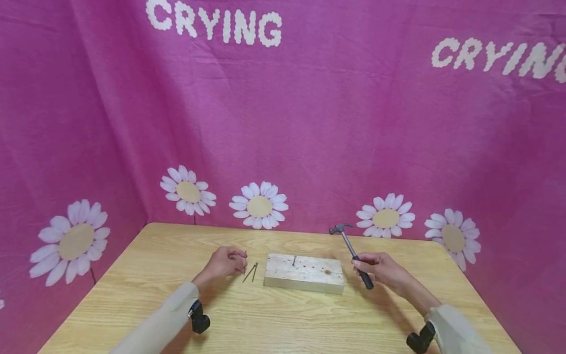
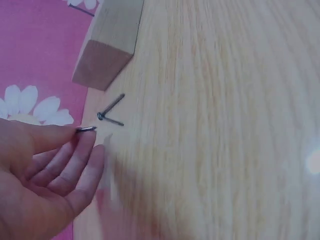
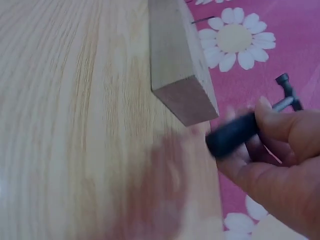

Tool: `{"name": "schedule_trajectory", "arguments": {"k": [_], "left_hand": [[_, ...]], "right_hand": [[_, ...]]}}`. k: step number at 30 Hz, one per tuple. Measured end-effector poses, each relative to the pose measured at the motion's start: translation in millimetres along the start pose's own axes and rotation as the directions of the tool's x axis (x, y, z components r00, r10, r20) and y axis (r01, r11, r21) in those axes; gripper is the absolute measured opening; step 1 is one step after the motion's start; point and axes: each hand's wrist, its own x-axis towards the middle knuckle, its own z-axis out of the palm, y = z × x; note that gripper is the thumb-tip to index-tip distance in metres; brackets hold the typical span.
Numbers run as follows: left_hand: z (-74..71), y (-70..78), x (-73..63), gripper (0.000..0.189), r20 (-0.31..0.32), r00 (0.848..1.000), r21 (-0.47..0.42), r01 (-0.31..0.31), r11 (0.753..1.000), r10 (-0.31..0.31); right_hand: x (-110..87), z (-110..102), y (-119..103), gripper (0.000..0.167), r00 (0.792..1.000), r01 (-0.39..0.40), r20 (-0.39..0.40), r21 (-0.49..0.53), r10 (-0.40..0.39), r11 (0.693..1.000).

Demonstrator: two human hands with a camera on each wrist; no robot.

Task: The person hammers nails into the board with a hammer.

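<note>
Left hand [image 1: 227,261] pinches a nail [image 2: 86,129], right hand [image 1: 381,268] grips a hammer [image 1: 349,244]; between them, a block [image 1: 305,285] with upright nail [image 1: 294,261] rests on the surface [image 1: 265,317], top holes [image 1: 313,267] clear only in head view, end faces [image 3: 185,101] in wrist views.

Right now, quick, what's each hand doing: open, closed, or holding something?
Left hand: closed, pinching a thin grey metal nail.
Right hand: closed, holding a grey metal claw hammer with a black handle.
</note>
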Motion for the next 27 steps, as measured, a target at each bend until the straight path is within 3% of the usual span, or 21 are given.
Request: {"name": "schedule_trajectory", "arguments": {"k": [3,7,18,27], "left_hand": [[2.4,5.9,-1.3,0.018,-0.012,0.996,-0.027,-0.091,0.995,0.091],[9.2,19.1,-1.2,0.020,-0.019,0.983,-0.095,-0.183,0.979,0.182],[60.4,52.1,4.8,0.019,0.011,0.957,-0.187,-0.283,0.941,0.290],[90.8,55.6,14.3,0.016,-0.007,0.936,-0.161,-0.348,0.924,0.351]], "right_hand": [[0.1,1,-1,0.031,0.997,0.037,-0.065,-0.112,-0.044,0.993],[0.8,4,-5,0.031,0.991,0.074,-0.096,-0.232,-0.098,0.970],[-4.8,4,-12,0.023,0.967,0.070,-0.209,-0.336,-0.147,0.939],[-5.5,7,-14,0.022,0.955,0.126,-0.206,-0.366,-0.212,0.922]]}}
